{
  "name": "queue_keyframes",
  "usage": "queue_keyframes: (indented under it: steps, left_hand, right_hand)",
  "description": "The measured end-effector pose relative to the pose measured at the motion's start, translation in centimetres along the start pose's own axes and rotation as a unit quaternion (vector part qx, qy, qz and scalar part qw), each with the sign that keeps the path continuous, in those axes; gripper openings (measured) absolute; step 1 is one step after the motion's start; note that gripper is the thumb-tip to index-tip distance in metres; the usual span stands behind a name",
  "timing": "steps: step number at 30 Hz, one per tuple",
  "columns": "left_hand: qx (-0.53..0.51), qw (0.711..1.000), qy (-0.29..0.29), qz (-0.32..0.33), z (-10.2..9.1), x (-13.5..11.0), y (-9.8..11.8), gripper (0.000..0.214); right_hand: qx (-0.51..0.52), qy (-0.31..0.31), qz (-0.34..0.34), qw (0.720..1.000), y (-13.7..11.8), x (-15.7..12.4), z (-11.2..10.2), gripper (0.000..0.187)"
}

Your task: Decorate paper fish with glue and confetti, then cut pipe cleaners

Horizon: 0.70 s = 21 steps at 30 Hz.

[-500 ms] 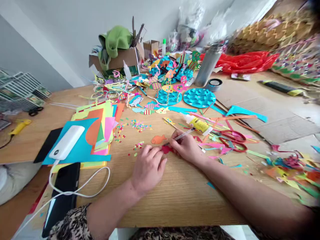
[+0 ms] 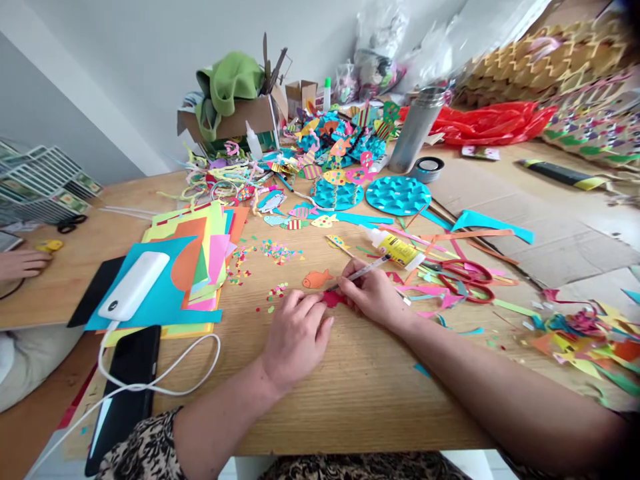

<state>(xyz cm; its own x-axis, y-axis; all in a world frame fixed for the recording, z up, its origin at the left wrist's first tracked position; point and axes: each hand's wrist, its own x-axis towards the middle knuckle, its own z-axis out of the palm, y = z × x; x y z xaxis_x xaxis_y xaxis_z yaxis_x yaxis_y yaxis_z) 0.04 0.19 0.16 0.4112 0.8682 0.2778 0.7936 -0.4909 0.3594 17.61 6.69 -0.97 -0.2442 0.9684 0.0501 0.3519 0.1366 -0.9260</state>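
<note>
My right hand (image 2: pixel 371 293) is closed around a slim, clear-barrelled pen (image 2: pixel 370 268), its tip down at a small red paper cut-out (image 2: pixel 334 300). The fingertips of my left hand (image 2: pixel 299 333) press the cut-out's left side against the table, fingers curled and close together. Both hands hide part of its outline. Just beyond them lies an orange paper fish (image 2: pixel 316 279) with drawn lines. Behind my right hand, a yellow-labelled glue bottle (image 2: pixel 400 249) rests on its side, near a yellow spotted fish (image 2: pixel 338 242) on a stick.
Coloured paper sheets (image 2: pixel 200 233), a white power bank (image 2: pixel 135 283) and a phone (image 2: pixel 131 373) lie left. Red-handled scissors (image 2: pixel 467 280) sit among paper strips on the right. A steel flask (image 2: pixel 417 130) stands behind. At far left, another person's hand (image 2: pixel 23 263) is on a yellow tool (image 2: pixel 50 245).
Another person's hand has come in at the far left, onto the yellow tool, which now shows less. My hands, the pen and the red cut-out look almost unmoved.
</note>
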Motion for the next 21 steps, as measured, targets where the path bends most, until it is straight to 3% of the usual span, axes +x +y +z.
queue_keyframes:
  steps: [21]
  left_hand:
    - [-0.003, 1.0, -0.001, 0.0, 0.08, -0.15, -0.04, 0.015]
  right_hand:
    - [-0.006, -0.001, 0.005, 1.0, -0.32, -0.05, -0.07, 0.012]
